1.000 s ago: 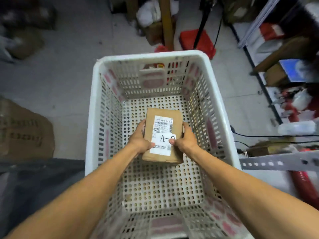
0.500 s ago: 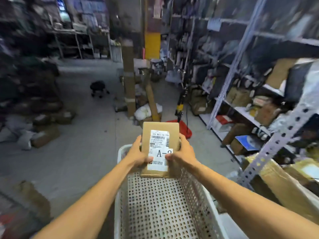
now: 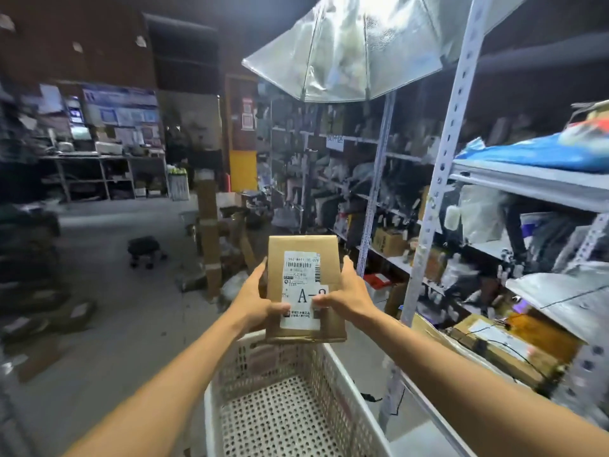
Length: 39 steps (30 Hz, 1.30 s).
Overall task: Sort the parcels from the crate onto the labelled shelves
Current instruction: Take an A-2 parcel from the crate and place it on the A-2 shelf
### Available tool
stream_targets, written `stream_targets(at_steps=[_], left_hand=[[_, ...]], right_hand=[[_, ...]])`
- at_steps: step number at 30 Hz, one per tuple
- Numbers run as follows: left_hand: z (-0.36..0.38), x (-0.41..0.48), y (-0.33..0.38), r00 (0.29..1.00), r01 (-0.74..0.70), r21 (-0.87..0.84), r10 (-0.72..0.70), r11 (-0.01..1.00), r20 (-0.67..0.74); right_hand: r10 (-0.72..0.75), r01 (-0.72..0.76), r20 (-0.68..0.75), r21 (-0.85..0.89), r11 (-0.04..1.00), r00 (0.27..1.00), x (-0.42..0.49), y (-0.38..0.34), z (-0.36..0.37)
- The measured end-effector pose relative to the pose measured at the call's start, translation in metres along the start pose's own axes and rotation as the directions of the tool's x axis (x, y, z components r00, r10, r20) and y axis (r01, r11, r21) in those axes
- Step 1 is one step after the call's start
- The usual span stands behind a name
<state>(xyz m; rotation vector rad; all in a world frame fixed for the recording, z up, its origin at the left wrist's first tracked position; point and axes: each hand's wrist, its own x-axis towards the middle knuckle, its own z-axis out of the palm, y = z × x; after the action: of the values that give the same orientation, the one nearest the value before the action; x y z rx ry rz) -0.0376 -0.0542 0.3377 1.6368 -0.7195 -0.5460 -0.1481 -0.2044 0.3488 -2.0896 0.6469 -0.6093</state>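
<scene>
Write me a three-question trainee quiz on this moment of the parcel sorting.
1. True or false: the cardboard parcel lies on the floor of the white crate.
2. How many hands grip the parcel? A) none B) one C) two
3. Fill in: the large code on the parcel's label begins with the letter ___.
Key: 1 false, it is held above the crate. 2 C, the left hand and right hand each grip a side. 3 A.
</scene>
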Motion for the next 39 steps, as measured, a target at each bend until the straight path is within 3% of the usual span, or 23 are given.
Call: stream_targets(at_steps=[11, 24, 33, 39], left_hand=[[0.067, -0.106, 0.028, 0.999, 0.038, 0.008, -0.038, 0.999, 0.001], [0.155, -0.227, 0.044, 0.999, -0.034, 0.039, 0.033, 0.999, 0.016], [0.237, -0.256, 0.078, 0.97, -0.157, -0.004, 0.155, 0.988, 0.187], [0.336, -0.255, 0.104, 0.9, -0.187, -0.085, 0.205, 0.979, 0.384]], right_hand=[[-0.018, 0.019, -0.037, 0.016, 1.0, 0.999, -0.127, -0.003, -0.082], [-0.074, 0.072, -0.117, -0.018, 0.997, 0.99, -0.272, 0.02, -0.161], [-0.051, 0.038, -0.331, -0.048, 0.998, 0.942, -0.339, 0.039, -0.239], [0.034, -0.091, -0.541, -0.079, 0.993, 0.841, -0.382, 0.071, -0.311]])
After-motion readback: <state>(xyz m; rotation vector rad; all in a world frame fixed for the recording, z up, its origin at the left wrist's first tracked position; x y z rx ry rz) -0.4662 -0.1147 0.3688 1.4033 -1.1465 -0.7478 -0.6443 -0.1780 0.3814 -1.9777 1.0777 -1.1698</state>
